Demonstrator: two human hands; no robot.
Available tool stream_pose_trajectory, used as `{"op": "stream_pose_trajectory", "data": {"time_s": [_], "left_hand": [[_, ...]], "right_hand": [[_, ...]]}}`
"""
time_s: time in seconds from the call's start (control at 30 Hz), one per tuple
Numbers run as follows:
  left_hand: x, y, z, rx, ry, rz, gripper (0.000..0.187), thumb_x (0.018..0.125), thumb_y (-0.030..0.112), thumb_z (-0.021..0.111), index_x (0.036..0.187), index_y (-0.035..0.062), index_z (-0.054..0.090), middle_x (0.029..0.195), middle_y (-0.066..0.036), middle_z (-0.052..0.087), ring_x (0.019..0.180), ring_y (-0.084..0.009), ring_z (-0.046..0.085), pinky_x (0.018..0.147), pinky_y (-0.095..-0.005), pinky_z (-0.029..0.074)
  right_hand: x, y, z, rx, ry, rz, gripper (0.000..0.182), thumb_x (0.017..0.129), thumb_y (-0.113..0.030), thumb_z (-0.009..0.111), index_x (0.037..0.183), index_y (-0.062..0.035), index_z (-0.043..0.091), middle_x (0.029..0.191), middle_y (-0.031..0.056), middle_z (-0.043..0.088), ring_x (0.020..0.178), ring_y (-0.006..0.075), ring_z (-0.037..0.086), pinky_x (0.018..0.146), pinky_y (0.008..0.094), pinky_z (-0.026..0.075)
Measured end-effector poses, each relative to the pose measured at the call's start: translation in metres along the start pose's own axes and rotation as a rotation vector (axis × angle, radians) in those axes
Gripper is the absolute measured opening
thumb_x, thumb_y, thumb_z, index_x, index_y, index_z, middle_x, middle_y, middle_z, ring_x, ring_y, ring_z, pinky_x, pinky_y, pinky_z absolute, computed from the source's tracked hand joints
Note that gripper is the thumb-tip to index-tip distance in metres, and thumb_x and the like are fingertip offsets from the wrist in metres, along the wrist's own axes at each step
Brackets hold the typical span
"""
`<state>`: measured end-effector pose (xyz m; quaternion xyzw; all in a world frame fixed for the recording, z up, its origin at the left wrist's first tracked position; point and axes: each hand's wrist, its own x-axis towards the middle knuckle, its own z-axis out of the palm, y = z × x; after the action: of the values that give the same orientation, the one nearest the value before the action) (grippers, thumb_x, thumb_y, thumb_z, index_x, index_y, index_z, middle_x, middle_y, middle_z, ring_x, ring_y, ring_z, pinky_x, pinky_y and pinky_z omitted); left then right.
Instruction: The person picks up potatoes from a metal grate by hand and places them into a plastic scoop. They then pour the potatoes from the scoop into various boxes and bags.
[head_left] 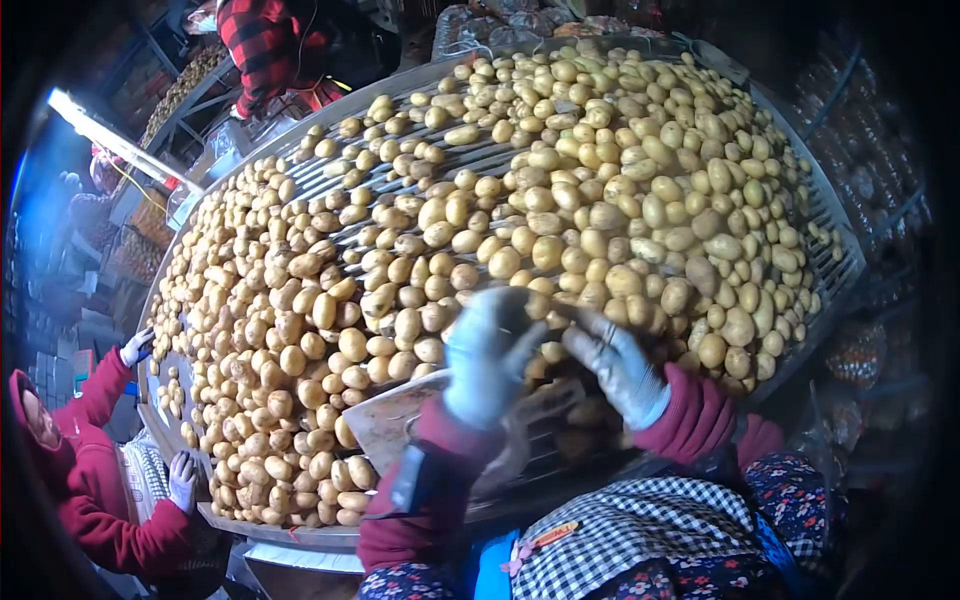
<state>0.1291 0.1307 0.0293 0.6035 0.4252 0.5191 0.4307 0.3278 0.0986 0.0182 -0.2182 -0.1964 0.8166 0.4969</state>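
Observation:
My left hand [485, 350], in a pale, dark-tipped glove, hovers over the near edge of a broad heap of potatoes [545, 250]. It is smeared by motion, but the thumb stands apart from the fingers and no potato shows between them. To its right, my right hand [620, 365] wears a similar glove and reaches in over the potatoes, fingers stretched and parted. Its fingertips are close to the potatoes; whether they touch cannot be made out. A pale flat board [385, 418] stands under my left wrist, partly covered by my sleeve.
The potatoes lie on a large slatted metal table [335, 180] with a raised rim. A person in a red hooded top [110, 490] works at the left edge, gloved hands by the potatoes. Another person in a checked sleeve [262, 50] is beyond. A light tube [120, 140] hangs upper left.

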Motion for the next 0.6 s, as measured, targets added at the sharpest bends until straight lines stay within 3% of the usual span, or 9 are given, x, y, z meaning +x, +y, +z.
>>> {"op": "stream_pose_trajectory", "data": {"time_s": [0.03, 0.07, 0.13, 0.17, 0.2, 0.3, 0.33, 0.5, 0.6], "left_hand": [[-0.004, 0.010, 0.006, -0.016, -0.019, 0.061, 0.043, 0.083, -0.003, 0.075, 0.123, 0.0009, 0.059, 0.108, -0.003, 0.063, 0.096, -0.0115, 0.060, 0.083, -0.0258, 0.051], [-0.007, 0.006, 0.009, -0.009, -0.002, 0.137, 0.042, 0.084, 0.001, 0.075, 0.123, 0.0008, 0.060, 0.109, -0.005, 0.064, 0.095, -0.0133, 0.062, 0.082, -0.0263, 0.051], [-0.011, 0.007, 0.000, 0.091, 0.000, 0.158, 0.036, 0.085, 0.005, 0.074, 0.119, 0.0006, 0.063, 0.105, -0.008, 0.065, 0.090, -0.0159, 0.063, 0.080, -0.0268, 0.052], [-0.015, 0.006, -0.005, 0.075, -0.004, 0.163, 0.036, 0.085, 0.005, 0.074, 0.119, 0.0006, 0.063, 0.105, -0.008, 0.065, 0.090, -0.0159, 0.063, 0.080, -0.0268, 0.052], [-0.017, 0.005, -0.011, 0.114, 0.023, 0.181, 0.033, 0.084, 0.006, 0.074, 0.115, 0.0003, 0.065, 0.102, -0.010, 0.065, 0.089, -0.0176, 0.064, 0.078, -0.0272, 0.052], [-0.021, 0.014, -0.014, 0.216, 0.083, 0.251, 0.027, 0.081, 0.007, 0.076, 0.105, -0.0002, 0.067, 0.097, -0.013, 0.065, 0.085, -0.0229, 0.065, 0.073, -0.0306, 0.053], [-0.018, 0.016, -0.010, 0.207, 0.116, 0.287, 0.026, 0.080, 0.007, 0.076, 0.103, 0.0003, 0.067, 0.098, -0.013, 0.066, 0.084, -0.0240, 0.065, 0.073, -0.0318, 0.053], [-0.008, 0.032, -0.015, 0.594, -0.077, 0.396, 0.022, 0.084, 0.006, 0.068, 0.105, 0.0045, 0.063, 0.102, -0.016, 0.065, 0.090, -0.0353, 0.064, 0.078, -0.0428, 0.052], [-0.008, 0.030, -0.014, 0.682, -0.257, 0.425, 0.043, 0.081, 0.013, 0.073, 0.121, 0.0032, 0.060, 0.106, -0.016, 0.064, 0.096, -0.0351, 0.062, 0.081, -0.0443, 0.051]], "right_hand": [[-0.001, 0.003, 0.035, -0.115, 0.372, -0.061, 0.050, 0.095, 0.001, 0.058, 0.143, 0.0015, 0.042, 0.111, 0.0064, 0.064, 0.079, 0.0075, 0.061, 0.075, 0.0168, 0.054], [-0.001, -0.002, -0.026, -0.158, -0.181, 0.039, 0.049, 0.096, -0.005, 0.061, 0.142, 0.0011, 0.044, 0.113, 0.0076, 0.062, 0.089, 0.0087, 0.059, 0.076, 0.0144, 0.050], [-0.016, 0.002, 0.010, -0.905, 0.005, 0.060, 0.046, 0.096, -0.007, 0.061, 0.140, -0.0003, 0.047, 0.105, 0.0034, 0.061, 0.082, 0.0052, 0.054, 0.070, 0.0137, 0.046], [-0.015, -0.016, 0.021, -1.381, 0.171, 0.859, 0.041, 0.097, -0.003, 0.055, 0.138, -0.0029, 0.050, 0.105, 0.0015, 0.060, 0.089, 0.0052, 0.053, 0.076, 0.0183, 0.048], [-0.033, 0.002, 0.034, -1.221, 0.034, 0.286, 0.039, 0.098, -0.004, 0.054, 0.137, -0.0003, 0.050, 0.112, 0.0049, 0.061, 0.093, 0.0054, 0.055, 0.083, 0.0209, 0.049], [-0.025, 0.017, 0.026, -0.225, 0.399, -0.064, 0.043, 0.097, -0.002, 0.055, 0.139, 0.0009, 0.049, 0.132, 0.0118, 0.060, 0.111, 0.0157, 0.060, 0.096, 0.0277, 0.049], [-0.021, 0.010, 0.039, -0.972, 0.227, -0.248, 0.041, 0.099, -0.002, 0.047, 0.140, -0.0019, 0.049, 0.130, 0.0100, 0.061, 0.113, 0.0205, 0.061, 0.099, 0.0328, 0.049], [0.028, 0.049, 0.011, -1.913, 0.177, -0.953, 0.039, 0.099, -0.007, 0.044, 0.136, -0.0033, 0.053, 0.119, 0.0190, 0.064, 0.101, 0.0279, 0.065, 0.089, 0.0356, 0.053], [0.026, 0.045, -0.012, -1.357, 0.192, -0.076, 0.028, 0.103, -0.010, 0.041, 0.121, -0.0020, 0.061, 0.105, 0.0169, 0.067, 0.092, 0.0231, 0.067, 0.081, 0.0359, 0.054]]}}
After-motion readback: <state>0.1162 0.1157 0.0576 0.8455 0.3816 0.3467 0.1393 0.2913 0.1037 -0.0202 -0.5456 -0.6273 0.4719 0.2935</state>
